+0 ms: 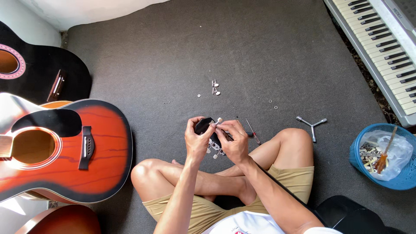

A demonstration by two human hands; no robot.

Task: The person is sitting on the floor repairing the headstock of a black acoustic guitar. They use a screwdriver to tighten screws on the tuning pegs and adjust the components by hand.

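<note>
I sit cross-legged on a grey carpet. My left hand [196,138] grips a black guitar headstock [204,125] with silver tuning pegs showing below it. My right hand [232,139] rests on the headstock's right side, its fingers pinched on a small white-knobbed tuning peg [218,121] at the top. The guitar's neck runs back under my right forearm toward a black body at the lower right. A small screwdriver [253,132] lies on the carpet just right of my right hand.
Loose tuning pegs [215,87] and small washers lie on the carpet ahead. A three-armed metal wrench [311,124] lies to the right. A blue basket [398,178] with parts and a screwdriver stands far right. A keyboard [381,39] is upper right. Guitars [65,147] lie left.
</note>
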